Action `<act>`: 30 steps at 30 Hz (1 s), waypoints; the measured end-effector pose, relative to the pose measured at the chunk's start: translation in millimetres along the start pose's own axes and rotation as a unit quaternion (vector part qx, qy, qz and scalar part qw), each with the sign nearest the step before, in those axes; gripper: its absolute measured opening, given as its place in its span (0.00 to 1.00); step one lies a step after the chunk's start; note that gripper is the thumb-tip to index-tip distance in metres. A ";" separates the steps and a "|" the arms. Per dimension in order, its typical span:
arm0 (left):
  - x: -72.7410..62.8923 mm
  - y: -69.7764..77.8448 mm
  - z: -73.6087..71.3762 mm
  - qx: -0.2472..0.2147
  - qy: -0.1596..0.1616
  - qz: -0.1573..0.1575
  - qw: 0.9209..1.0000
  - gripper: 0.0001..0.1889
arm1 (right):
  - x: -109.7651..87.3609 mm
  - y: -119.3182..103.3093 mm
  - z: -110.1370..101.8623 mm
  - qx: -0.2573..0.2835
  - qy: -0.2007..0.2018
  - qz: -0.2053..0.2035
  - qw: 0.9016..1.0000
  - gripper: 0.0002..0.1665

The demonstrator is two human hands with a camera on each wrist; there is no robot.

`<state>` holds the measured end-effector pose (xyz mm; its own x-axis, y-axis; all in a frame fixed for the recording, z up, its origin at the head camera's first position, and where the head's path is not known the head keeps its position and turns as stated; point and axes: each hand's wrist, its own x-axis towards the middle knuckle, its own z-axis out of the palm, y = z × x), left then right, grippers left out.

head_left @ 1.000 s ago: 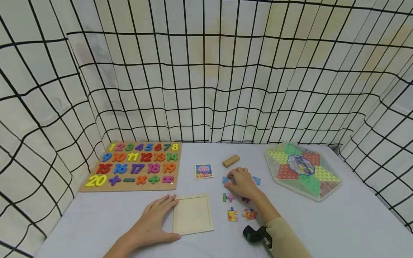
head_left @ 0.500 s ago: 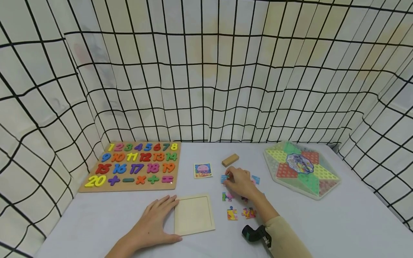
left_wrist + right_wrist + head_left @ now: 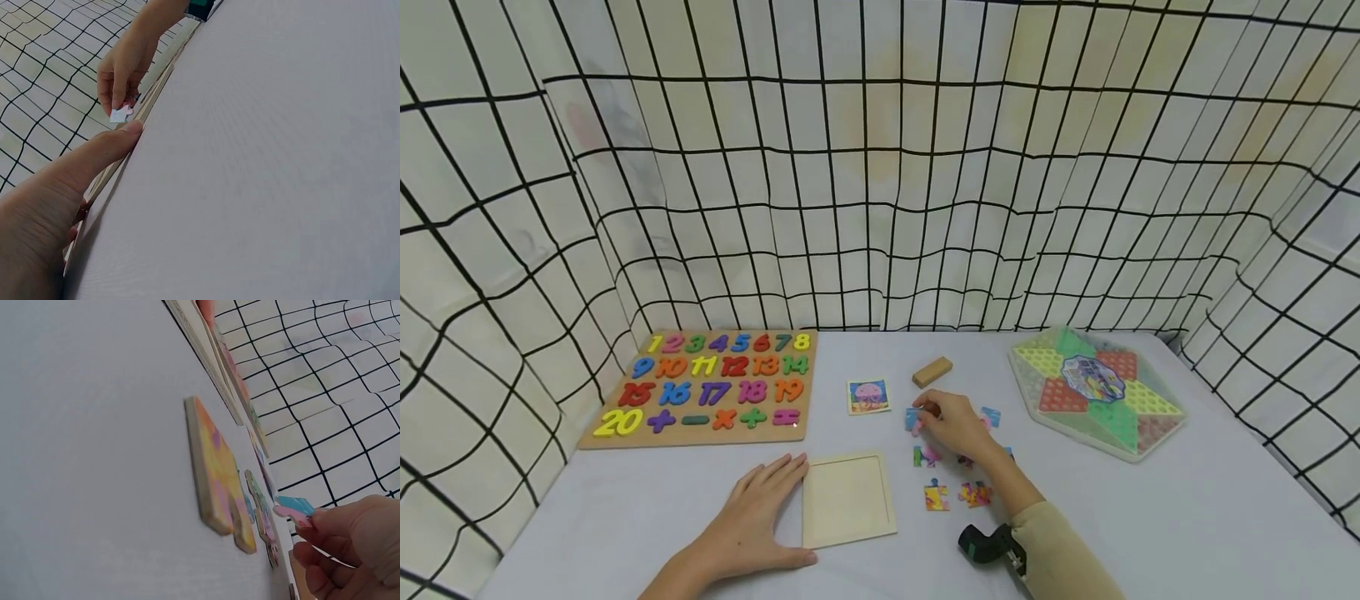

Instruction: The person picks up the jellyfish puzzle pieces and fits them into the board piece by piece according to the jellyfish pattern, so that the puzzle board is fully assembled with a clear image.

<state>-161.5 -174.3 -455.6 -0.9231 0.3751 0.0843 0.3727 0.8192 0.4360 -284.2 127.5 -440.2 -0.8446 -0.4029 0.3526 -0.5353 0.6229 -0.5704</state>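
My left hand (image 3: 752, 512) rests at the left side of a square, pale wooden puzzle tray (image 3: 850, 500), its fingers at the upper corner and thumb by the lower one. The left wrist view shows that thumb (image 3: 115, 142) along the tray's edge. Beyond the tray, my right hand (image 3: 955, 425) pinches a blue-and-pink jigsaw piece (image 3: 913, 419) between thumb and fingertips. Seen from the right wrist, the held piece (image 3: 292, 506) is tilted. Under and around this hand lie several loose pieces, among them a yellow one (image 3: 936, 497), a green-and-pink one (image 3: 926, 456) and a blue one (image 3: 991, 416).
A small picture card (image 3: 868, 397) and a wooden block (image 3: 932, 372) lie farther back. On the left is a number board (image 3: 681, 440); on the right, a hexagonal game board (image 3: 1097, 392). Black netting (image 3: 880, 208) over white cloth surrounds the table's back and sides.
My right hand has shifted slightly left, and the pinched jigsaw piece now shows more clearly at its fingertips. My left hand stays by the tray.
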 end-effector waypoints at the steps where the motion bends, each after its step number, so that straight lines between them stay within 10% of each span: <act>1: -0.5 -0.6 -0.4 -0.005 -0.001 0.001 1.000 0.60 | 0.0 -1.6 -0.2 0.006 -0.004 0.003 1.000 0.06; 30: -2.5 -5.0 3.3 0.025 0.016 0.026 0.999 0.57 | -6.3 -64.4 32.0 0.122 -0.047 0.026 0.991 0.04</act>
<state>-160.7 -177.9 -461.0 -0.9044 0.4046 0.1357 0.4244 0.8194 0.3852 -244.1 68.4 -429.4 -0.8606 -0.4416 0.2537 -0.4625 0.4692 -0.7523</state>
